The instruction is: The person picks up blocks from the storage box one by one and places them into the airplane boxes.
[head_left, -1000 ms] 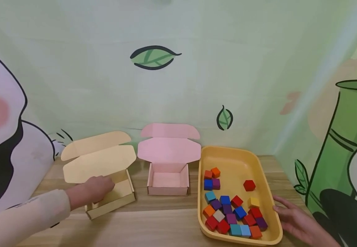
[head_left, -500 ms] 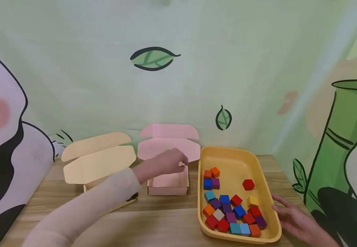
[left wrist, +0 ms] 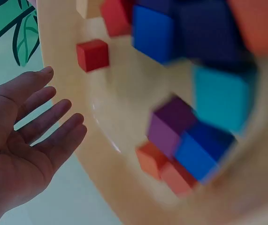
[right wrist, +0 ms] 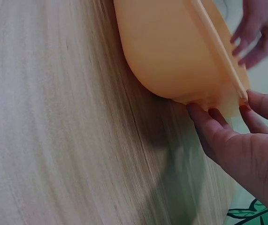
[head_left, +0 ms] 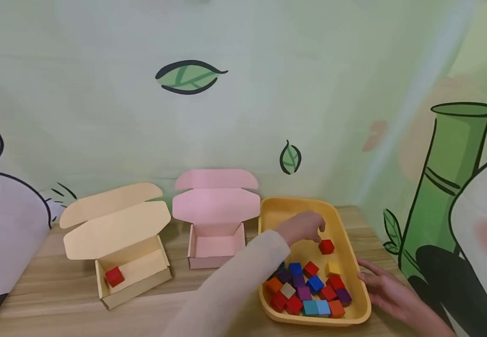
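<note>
My left hand (head_left: pixel 304 227) reaches over the yellow tray (head_left: pixel 275 210), fingers spread and slightly bent with nothing between them. A lone red cube (head_left: pixel 326 246) lies on the tray floor just beyond its fingertips; in the left wrist view this red cube (left wrist: pixel 93 55) sits apart from the others. At the tray's right side, my right hand (head_left: pixel 388 292) holds the edge. The right wrist view shows the right hand (right wrist: pixel 246 145) with one fingertip at the rim and other fingers against the outer wall below it. Several coloured cubes, including a yellow cube (head_left: pixel 333 268), fill the tray's near half.
Left of the tray stand an open pink box (head_left: pixel 216 247) and an open tan cardboard box (head_left: pixel 140 290), lids raised. Another red cube (head_left: pixel 114 276) lies inside the tan box. A printed cloth backdrop (head_left: pixel 226 117) rises behind the wooden table (head_left: pixel 142 318).
My left hand has moved right from the tan box, past the pink box, to over the tray. A red cube now shows in the tan box. The right hand stays at the tray's edge.
</note>
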`<state>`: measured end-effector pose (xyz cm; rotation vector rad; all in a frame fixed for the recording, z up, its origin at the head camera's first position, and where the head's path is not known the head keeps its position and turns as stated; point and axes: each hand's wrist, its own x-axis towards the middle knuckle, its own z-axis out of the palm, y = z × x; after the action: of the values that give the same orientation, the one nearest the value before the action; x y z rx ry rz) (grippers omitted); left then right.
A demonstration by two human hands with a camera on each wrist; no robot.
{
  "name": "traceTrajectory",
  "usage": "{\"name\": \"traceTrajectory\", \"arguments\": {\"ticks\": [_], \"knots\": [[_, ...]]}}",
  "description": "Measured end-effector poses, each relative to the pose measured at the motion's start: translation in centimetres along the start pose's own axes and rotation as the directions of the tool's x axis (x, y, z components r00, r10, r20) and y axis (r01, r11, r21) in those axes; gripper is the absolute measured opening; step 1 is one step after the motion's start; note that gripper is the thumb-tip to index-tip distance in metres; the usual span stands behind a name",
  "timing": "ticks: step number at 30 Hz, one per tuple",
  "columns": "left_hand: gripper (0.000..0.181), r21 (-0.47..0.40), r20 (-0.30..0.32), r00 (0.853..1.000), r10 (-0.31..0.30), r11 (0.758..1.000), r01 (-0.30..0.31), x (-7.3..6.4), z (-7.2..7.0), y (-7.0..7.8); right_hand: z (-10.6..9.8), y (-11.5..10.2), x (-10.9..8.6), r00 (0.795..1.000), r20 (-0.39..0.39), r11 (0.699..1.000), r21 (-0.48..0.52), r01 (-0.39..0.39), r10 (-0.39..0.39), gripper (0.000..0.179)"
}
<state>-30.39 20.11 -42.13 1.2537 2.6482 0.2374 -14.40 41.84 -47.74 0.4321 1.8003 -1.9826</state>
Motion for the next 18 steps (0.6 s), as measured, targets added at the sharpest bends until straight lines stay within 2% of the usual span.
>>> {"name": "traceTrajectory", "arguments": {"ticks": [2, 8, 13, 15, 18], "knots": [[0.035, 0.006, -0.006, 1.0, -0.028, 1.0, 0.028, 0.8, 0.0, 1.0, 0.1, 0.0, 0.1, 1.0, 0.009, 1.0, -0.002, 0.007, -0.007, 0.085], [0.039, -0.017, 0.03, 0.995, -0.093, 0.995, 0.094, 2.5, 0.9, 3.6, 0.1, 0.3, 0.3, 1.0, 0.02, 1.0, 0.03, -0.002, 0.001, 0.086], [0.024, -0.001, -0.015, 0.994, -0.109, 0.994, 0.109, 3.4, 2.3, 4.2, 0.1, 0.3, 0.3, 1.0, 0.009, 1.0, 0.027, -0.009, 0.009, 0.086], [0.016, 0.016, -0.034, 0.99, -0.135, 0.991, 0.136, 3.6, 2.6, 4.3, 0.2, 0.3, 0.3, 1.0, 0.004, 1.0, 0.014, -0.008, 0.008, 0.086], [0.013, 0.028, -0.046, 0.982, -0.182, 0.983, 0.184, 3.5, 2.9, 4.3, 0.3, 0.3, 0.4, 1.0, -0.009, 1.0, -0.008, -0.006, 0.006, 0.085]]}}
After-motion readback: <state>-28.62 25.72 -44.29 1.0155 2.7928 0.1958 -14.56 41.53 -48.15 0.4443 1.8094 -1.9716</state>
